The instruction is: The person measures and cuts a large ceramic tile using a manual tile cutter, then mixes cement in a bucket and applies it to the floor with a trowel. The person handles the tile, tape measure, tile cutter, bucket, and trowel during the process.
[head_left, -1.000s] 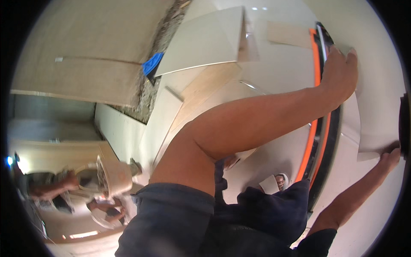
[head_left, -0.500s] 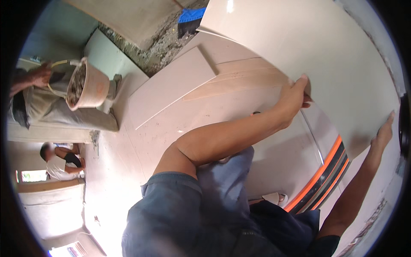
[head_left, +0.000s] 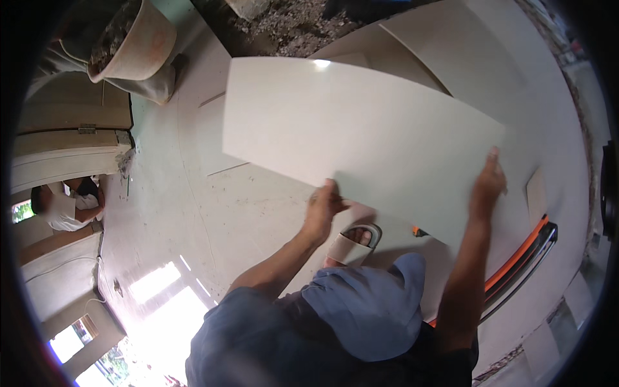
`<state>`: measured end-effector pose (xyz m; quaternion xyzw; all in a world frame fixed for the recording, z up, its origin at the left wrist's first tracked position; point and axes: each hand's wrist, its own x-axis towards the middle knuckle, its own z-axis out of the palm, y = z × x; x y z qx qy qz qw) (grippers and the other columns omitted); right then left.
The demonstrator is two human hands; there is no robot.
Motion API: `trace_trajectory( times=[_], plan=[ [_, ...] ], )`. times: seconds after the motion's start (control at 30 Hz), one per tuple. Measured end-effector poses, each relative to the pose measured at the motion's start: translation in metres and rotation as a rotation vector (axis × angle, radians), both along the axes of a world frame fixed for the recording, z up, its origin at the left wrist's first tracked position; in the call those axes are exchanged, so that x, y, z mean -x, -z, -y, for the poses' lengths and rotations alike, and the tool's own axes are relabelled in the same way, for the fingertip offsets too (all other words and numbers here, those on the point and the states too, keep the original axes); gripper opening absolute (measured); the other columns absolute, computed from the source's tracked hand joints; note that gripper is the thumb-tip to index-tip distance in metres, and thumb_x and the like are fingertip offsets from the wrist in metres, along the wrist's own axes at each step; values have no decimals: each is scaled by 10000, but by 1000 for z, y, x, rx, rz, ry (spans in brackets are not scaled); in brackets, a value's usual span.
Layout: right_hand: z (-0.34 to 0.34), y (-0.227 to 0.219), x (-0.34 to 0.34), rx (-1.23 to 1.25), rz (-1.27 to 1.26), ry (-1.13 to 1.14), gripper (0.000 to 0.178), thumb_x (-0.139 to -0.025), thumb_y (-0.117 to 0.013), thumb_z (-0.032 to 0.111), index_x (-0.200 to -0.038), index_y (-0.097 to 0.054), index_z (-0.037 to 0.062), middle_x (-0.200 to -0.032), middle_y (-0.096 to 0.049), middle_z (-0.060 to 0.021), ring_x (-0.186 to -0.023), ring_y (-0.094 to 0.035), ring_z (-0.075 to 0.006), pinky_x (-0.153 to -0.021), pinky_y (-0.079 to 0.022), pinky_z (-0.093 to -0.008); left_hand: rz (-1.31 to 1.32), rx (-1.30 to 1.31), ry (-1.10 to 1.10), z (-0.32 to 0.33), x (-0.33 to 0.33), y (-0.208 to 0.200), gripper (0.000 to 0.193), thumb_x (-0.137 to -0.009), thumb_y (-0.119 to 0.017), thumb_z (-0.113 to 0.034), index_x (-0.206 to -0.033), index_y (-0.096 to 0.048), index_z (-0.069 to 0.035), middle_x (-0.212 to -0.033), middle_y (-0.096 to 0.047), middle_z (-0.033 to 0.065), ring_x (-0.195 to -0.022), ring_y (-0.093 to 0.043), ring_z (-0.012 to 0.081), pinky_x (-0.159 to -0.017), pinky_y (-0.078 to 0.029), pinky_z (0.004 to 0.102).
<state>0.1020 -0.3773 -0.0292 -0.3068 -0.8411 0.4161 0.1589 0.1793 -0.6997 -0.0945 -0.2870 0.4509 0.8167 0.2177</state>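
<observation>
A large pale floor tile (head_left: 348,122), glossy and oblong, is held up in front of me, slanting down toward the right. My left hand (head_left: 324,211) grips its near edge, thumb on top and fingers underneath. At its right end my right hand (head_left: 488,184) is closed on the short edge. Most fingers of both hands are hidden or slightly blurred. My sandalled foot (head_left: 356,240) shows just below the near edge. Beneath the tile's far side lies another tile (head_left: 464,45) on the floor.
A long orange and black tool (head_left: 525,255), like a tile cutter, lies at right. A bucket of wet mortar (head_left: 145,45) is at upper left, beside a person's leg. Rubble (head_left: 290,32) lies at the far side. Another person (head_left: 61,206) crouches at far left.
The tile has swung left and down, from the upper right to the middle. Both hands moved left with it. My view has shifted, and the bucket sits higher in it.
</observation>
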Motion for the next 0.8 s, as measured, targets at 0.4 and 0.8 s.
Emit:
trace_trajectory(
  times=[0.4, 0.8],
  plan=[
    [188, 67, 160, 45, 410, -301, 679, -921, -373, 554, -879, -634, -71, -854, -637, -264, -852, -615, -398, -794, -462, -409, 54, 224, -418, 111, 46, 55, 276, -963, -472, -280, -873, -536, -27, -815, -621, 82, -757, -632, 183, -839, -500, 378],
    [185, 116, 233, -103, 486, -531, 600, -906, -353, 542, -882, -692, 47, -899, -666, -198, -905, -631, -393, -826, -499, -446, 21, 222, -248, 110, 79, 96, 393, -987, -370, -361, -1065, -535, -14, -885, -634, 100, -929, -626, 253, -867, -476, 410]
  ],
)
